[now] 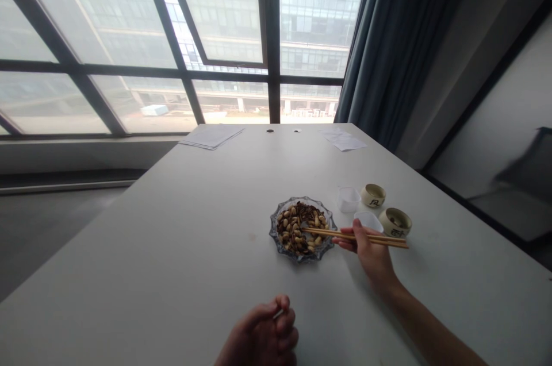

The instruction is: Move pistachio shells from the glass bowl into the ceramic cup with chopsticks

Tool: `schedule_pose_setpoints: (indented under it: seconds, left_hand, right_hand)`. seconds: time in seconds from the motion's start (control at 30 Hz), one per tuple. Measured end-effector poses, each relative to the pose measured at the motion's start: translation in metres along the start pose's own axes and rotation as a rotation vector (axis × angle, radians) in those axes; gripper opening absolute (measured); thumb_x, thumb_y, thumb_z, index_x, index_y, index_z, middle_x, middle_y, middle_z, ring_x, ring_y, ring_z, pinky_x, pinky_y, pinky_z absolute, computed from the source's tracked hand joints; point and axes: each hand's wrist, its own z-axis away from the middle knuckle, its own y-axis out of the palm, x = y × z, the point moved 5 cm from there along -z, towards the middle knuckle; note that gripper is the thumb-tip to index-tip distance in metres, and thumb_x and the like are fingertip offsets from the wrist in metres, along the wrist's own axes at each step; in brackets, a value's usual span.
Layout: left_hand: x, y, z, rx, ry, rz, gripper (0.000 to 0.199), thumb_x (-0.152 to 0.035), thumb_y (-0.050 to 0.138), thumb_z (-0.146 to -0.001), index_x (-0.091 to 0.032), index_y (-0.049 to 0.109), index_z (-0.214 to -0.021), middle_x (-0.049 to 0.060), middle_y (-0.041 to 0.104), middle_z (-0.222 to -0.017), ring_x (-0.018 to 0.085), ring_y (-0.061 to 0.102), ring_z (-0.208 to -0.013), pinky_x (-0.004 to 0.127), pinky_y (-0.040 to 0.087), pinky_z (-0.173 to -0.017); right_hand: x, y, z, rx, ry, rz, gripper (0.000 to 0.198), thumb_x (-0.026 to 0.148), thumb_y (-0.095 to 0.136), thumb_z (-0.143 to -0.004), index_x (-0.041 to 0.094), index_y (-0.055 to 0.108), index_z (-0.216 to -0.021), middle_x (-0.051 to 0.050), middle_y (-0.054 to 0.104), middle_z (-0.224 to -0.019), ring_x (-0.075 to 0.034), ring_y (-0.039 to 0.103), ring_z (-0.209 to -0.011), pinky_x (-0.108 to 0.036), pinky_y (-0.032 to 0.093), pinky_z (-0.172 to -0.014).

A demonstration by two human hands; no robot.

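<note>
My right hand (365, 251) is closed around a pair of wooden chopsticks (357, 235), whose tips reach into a scalloped glass bowl (297, 258). In the bowl lie pale pistachios (294, 222) and dark, thin seeds (307, 212). Whether the tips grip a nut is too small to tell. My left hand (267, 334) rests near the table's front edge, below the bowl, with curled fingers and nothing visible in them. Beside my right hand are a clear plastic cup (348, 199), a second clear container (368, 220) partly hidden by the hand, and two cream ceramic cups with dark characters.
The farther ceramic cup (373, 196) and the nearer one (395, 222), which has something small inside, stand on the right of the white table (172, 251). Papers (212, 137) lie at the far left, more sheets (344, 139) at the far right. Windows and a dark curtain (388, 44) are beyond.
</note>
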Motion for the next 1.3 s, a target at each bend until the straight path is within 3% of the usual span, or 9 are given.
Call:
schedule_pose_setpoints:
  seconds: [1.0, 1.3]
  left_hand:
    - [0.001, 0.002, 0.001, -0.008, 0.02, -0.002, 0.018, -0.026, 0.076, -0.077, -0.016, 0.067, -0.09, -0.004, 0.049, -0.068, 0.01, 0.045, -0.061, 0.022, 0.026, -0.057]
    - [-0.001, 0.001, 0.0, -0.013, 0.028, 0.003, 0.016, -0.025, 0.075, -0.078, -0.016, 0.068, -0.089, -0.003, 0.051, -0.068, 0.01, 0.044, -0.061, 0.023, 0.027, -0.058]
  right_hand:
    - [0.011, -0.012, -0.004, -0.057, -0.015, -0.029, 0.051, 0.062, 0.078, -0.075, 0.012, 0.076, -0.075, -0.012, 0.077, -0.071, -0.024, 0.077, -0.063, -0.027, 0.065, -0.059]
    - [0.028, -0.004, 0.002, 0.13, -0.152, 0.219, 0.052, 0.064, 0.075, -0.078, 0.012, 0.077, -0.078, -0.012, 0.075, -0.065, -0.024, 0.074, -0.056, -0.028, 0.063, -0.055]
